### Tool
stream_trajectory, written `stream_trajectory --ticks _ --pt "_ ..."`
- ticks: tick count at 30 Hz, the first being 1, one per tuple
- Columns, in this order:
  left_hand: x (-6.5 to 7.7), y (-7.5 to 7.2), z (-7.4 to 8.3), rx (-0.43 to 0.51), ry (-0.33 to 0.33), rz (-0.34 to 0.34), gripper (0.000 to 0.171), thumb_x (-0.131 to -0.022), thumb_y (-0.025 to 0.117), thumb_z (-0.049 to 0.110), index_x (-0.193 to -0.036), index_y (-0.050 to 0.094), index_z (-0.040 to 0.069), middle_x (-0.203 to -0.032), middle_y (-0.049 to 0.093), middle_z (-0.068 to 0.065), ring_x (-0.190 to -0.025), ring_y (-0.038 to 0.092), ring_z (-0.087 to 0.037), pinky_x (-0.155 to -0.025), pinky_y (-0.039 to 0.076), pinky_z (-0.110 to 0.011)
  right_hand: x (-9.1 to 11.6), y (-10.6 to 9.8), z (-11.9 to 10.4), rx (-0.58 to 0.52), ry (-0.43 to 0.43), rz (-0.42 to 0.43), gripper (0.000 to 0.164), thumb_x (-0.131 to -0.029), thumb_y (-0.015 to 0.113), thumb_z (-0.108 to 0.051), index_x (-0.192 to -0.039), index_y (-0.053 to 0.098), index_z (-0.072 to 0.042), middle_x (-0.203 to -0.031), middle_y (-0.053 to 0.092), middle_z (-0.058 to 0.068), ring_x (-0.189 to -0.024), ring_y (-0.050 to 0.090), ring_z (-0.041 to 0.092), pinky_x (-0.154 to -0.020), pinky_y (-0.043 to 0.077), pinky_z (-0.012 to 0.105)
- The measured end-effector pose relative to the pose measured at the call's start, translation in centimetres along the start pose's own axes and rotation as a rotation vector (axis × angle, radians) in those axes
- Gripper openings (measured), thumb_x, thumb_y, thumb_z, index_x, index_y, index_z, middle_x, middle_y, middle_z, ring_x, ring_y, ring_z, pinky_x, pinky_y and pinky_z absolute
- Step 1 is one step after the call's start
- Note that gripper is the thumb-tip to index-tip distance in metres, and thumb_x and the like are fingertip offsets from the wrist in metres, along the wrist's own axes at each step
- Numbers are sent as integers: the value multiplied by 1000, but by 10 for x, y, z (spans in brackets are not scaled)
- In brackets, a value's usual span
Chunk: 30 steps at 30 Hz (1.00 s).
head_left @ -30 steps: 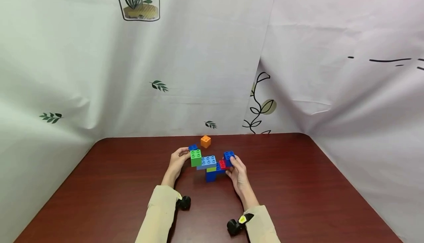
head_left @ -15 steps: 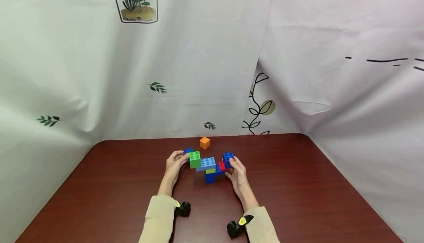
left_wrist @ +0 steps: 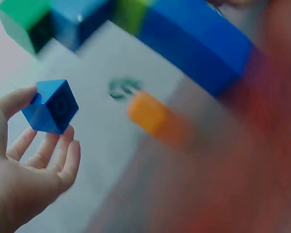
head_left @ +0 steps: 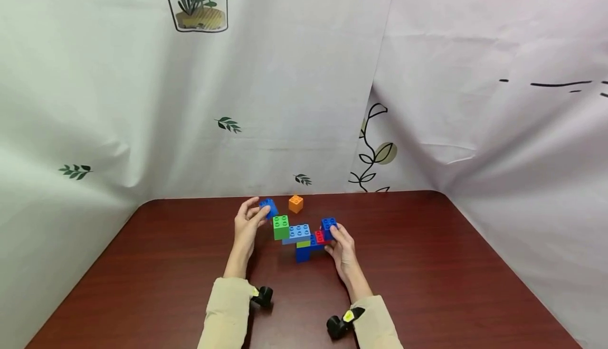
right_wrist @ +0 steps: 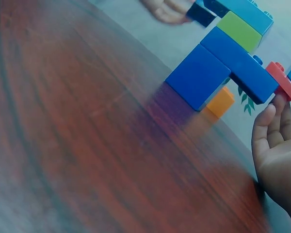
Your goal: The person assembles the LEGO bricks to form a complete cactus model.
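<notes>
In the head view my left hand [head_left: 245, 231] pinches a loose blue brick [head_left: 268, 207], tilted, behind and left of a joined brick build. The left wrist view shows the thumb on one side of this brick [left_wrist: 53, 108], fingers on the other, and its hollow underside. The build has a green brick [head_left: 281, 227] at its left end, then a light blue brick [head_left: 299, 232], a lime piece [head_left: 303, 244], a blue base [head_left: 302, 254] and a red piece [head_left: 320, 237]. My right hand [head_left: 344, 254] grips its right end, thumb on a dark blue brick [head_left: 329, 226] and fingers below the red piece.
An orange brick [head_left: 295, 204] stands alone near the far edge of the dark red wooden table [head_left: 427, 264], behind the build. A printed white cloth [head_left: 304, 85] hangs just past that edge and along the sides.
The left hand has drawn the loose blue brick leftward from behind the green brick, leaving a gap, and the brick has tilted. My right hand and the build stay nearly still.
</notes>
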<state>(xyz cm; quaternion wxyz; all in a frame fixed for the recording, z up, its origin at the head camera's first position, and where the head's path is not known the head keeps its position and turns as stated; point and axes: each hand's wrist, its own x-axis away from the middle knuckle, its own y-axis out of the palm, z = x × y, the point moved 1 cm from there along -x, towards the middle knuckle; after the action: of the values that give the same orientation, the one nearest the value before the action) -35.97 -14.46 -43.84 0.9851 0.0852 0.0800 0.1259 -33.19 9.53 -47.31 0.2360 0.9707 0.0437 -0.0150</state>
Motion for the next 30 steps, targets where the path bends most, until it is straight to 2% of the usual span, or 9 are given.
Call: stream_trajectory --ticks 3,8,13,17,19,23,27,30 --pt "3 8 15 -23 33 -30 42 -91 68 14 -131 56 6 -88 63 9 -81 63 -4 -82 56 -30 0 -2 -1 4 -8 14 14 -97 50 -22 -92 62 -27 -88 71 -12 -76 58 6 -71 44 22" --pt "10 22 37 -78 88 -94 35 -91 68 13 -124 62 3 -97 64 3 -86 60 -9 -79 54 -26 -2 -2 -2 9 -15 14 12 -98 50 -23 -93 60 -27 -86 70 -13 -76 57 6 -73 44 23" --pt "21 33 55 -120 126 -174 32 -90 68 10 -122 62 5 -110 65 -11 -89 63 -10 -75 54 -23 -2 -2 -3 8 -13 24 11 -97 50 -22 -93 60 -26 -85 69 -13 -76 57 5 -73 44 23" --pt "30 39 68 -179 187 -251 32 -88 70 9 -119 63 5 -112 65 -19 -90 64 -12 -75 54 -22 -2 -2 -2 2 -9 18 14 -98 49 -21 -92 60 -26 -86 71 -13 -75 58 4 -72 44 22" --pt "34 43 71 -227 228 -293 31 -87 71 9 -117 64 4 -110 67 -21 -92 64 -15 -82 55 -25 -2 -1 -2 -2 -9 16 15 -98 49 -20 -91 61 -26 -86 71 -13 -74 58 4 -71 44 22" --pt "37 49 68 -347 289 -355 28 -86 73 9 -113 67 5 -111 69 -19 -98 64 -23 -88 53 -34 -2 0 -1 -5 -2 20 14 -98 49 -20 -92 61 -26 -85 70 -13 -73 58 5 -71 45 22" --pt "40 53 64 -450 296 -392 27 -85 74 9 -112 68 7 -116 69 -16 -104 64 -29 -93 52 -45 -2 0 0 0 11 28 12 -98 50 -22 -93 61 -26 -85 70 -13 -74 58 5 -71 45 22" --pt "42 56 63 -505 295 -398 26 -84 75 9 -109 69 9 -115 71 -14 -104 65 -28 -91 52 -45 -2 0 1 -2 18 31 13 -98 50 -22 -94 61 -26 -85 70 -13 -74 58 5 -71 45 22"
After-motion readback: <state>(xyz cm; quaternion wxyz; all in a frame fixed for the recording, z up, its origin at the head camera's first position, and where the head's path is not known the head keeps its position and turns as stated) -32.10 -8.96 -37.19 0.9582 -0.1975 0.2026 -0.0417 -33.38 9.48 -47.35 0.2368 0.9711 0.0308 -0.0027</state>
